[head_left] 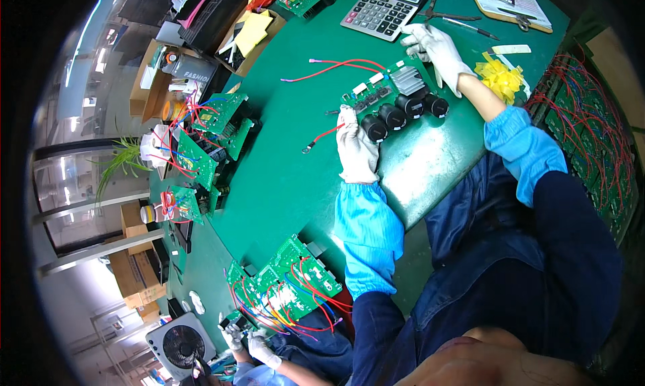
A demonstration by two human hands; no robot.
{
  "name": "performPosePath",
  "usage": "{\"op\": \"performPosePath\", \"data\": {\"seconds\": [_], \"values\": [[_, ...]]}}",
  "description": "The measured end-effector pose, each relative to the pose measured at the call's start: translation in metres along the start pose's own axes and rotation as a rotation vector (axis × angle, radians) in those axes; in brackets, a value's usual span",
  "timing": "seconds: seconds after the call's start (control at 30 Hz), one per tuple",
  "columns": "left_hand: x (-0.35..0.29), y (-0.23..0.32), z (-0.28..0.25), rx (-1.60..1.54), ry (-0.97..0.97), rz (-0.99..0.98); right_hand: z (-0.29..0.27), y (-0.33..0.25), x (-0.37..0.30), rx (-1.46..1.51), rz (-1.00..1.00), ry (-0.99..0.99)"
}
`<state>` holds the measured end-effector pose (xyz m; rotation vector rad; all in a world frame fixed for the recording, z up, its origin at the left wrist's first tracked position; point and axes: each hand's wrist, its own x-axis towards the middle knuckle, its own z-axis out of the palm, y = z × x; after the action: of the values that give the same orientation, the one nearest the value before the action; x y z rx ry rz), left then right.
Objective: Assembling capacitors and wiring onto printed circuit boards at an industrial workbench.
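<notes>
Circuit board [393,97] lies flat on the green worktop [282,178]. Gloved left hand [356,147] grips its near corner by the black capacitors [403,110], pinning it steady; right hand [437,47] clamps the far edge beside the calculator [384,10]. Red wires [336,67] trail clear

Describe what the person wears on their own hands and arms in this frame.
Both the left hand and right hand wear white fabric gloves. Each forearm is covered by a light blue oversleeve with gathered, elasticated ends, pulled over dark navy jacket sleeves.
</notes>
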<state>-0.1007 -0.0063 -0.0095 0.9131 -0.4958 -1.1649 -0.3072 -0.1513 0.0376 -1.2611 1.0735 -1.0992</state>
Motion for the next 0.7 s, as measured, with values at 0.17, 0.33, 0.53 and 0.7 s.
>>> {"op": "performPosePath", "data": {"seconds": [0.17,0.33,0.53,0.7], "values": [[-0.008,0.012,0.018,-0.077,0.025,-0.088,-0.010,0.016,-0.022,0.424,-0.003,0.008],[-0.011,0.022,0.017,-0.033,0.092,-0.179,-0.016,0.018,-0.026,0.436,-0.005,-0.154],[-0.007,0.013,0.017,-0.006,0.055,-0.149,-0.019,0.022,-0.053,-0.145,0.071,-0.071],[-0.006,0.014,0.019,0.093,0.143,-0.130,-0.023,0.029,-0.051,-0.382,-0.070,-0.042]]}}
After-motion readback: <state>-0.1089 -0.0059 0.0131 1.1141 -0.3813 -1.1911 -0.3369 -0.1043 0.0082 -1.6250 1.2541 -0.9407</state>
